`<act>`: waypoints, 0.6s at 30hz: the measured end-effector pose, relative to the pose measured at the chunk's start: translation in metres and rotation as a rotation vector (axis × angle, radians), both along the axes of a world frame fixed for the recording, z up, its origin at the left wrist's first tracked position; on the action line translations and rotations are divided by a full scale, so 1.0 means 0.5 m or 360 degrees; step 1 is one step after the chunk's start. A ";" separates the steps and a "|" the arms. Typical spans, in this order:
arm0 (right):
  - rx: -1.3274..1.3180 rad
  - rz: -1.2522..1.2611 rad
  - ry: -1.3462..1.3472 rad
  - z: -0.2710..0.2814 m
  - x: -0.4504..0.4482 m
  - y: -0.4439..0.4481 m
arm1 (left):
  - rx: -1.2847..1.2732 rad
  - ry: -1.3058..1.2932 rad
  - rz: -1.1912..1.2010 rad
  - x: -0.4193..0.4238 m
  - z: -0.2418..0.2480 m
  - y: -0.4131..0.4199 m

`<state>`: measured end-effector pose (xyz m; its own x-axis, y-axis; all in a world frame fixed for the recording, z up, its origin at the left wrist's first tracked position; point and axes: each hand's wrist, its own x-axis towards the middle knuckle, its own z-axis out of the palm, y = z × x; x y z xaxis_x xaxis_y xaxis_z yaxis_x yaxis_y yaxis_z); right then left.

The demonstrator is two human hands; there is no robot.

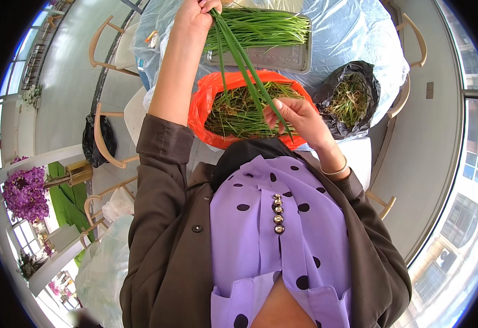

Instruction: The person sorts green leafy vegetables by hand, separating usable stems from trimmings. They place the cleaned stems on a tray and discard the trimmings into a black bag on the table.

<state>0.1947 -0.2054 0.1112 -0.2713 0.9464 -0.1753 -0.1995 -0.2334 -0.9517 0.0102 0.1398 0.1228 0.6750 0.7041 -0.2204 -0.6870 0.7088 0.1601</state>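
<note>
My left hand (pixel 198 14), at the top of the view, is closed on one end of a few long green chive-like leaves (pixel 243 61). They hang down over a red plastic bag (pixel 202 98) filled with more green stalks, some of them brownish. By their lower ends is my right hand (pixel 298 117), thumb and fingers bent near one leaf; whether it pinches that leaf I cannot tell. Behind the red bag a metal tray (pixel 280 59) carries a layer of neatly aligned green leaves (pixel 263 26). Right of the red bag stands a black plastic bag (pixel 325 94) with green and dry yellowish scraps (pixel 349 98).
Thin clear plastic sheeting (pixel 353 33) covers the round table. Wooden-armed chairs (pixel 99 135) stand around it on both sides. Another black bag (pixel 99 141) hangs or lies beside a chair at the left. A small orange and white wrapper (pixel 152 39) lies left of my left forearm.
</note>
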 end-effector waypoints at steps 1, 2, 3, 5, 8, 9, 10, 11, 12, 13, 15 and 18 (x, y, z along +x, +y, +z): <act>0.0000 0.0019 0.0141 0.003 -0.013 -0.005 | 0.0006 0.0021 0.0019 -0.002 -0.003 0.000; -0.0010 0.0034 0.0136 -0.001 -0.017 -0.004 | 0.0012 0.0043 0.0038 -0.004 -0.006 0.001; -0.0015 0.0058 0.0134 -0.006 -0.023 -0.002 | 0.0023 0.0068 0.0066 -0.013 -0.010 0.006; 0.0044 0.0070 0.0119 -0.003 -0.035 0.003 | 0.0015 0.0048 0.0089 -0.029 -0.021 0.010; 0.0070 0.0090 0.0248 -0.008 -0.040 0.004 | 0.0036 0.0039 0.0101 -0.012 -0.020 0.002; 0.0016 0.0106 0.0287 -0.005 -0.042 0.005 | 0.0055 0.0046 0.0119 -0.014 -0.016 -0.001; -0.0038 0.0121 0.0326 0.000 -0.046 0.005 | 0.0062 0.0059 0.0130 -0.016 -0.012 -0.004; -0.0092 0.0136 0.0364 0.004 -0.048 0.006 | 0.0062 0.0053 0.0139 -0.016 -0.007 -0.006; -0.0066 0.0142 0.0376 0.002 -0.050 0.005 | 0.0057 0.0049 0.0148 -0.018 -0.012 -0.004; -0.0040 0.0148 0.0387 0.000 -0.051 0.005 | 0.0053 0.0045 0.0156 -0.022 -0.016 -0.001; 0.0019 0.0142 0.0370 0.002 -0.051 0.005 | 0.0048 0.0047 0.0158 -0.029 -0.018 0.001; 0.0041 0.0116 0.0264 0.030 -0.053 -0.002 | 0.0072 0.0081 0.0185 -0.029 -0.017 0.003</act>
<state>0.1680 -0.2065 0.1261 -0.3627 0.9267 -0.0986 -0.3376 -0.2293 -0.9129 -0.0040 0.1410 0.1140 0.5772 0.7869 -0.2182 -0.7543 0.6161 0.2268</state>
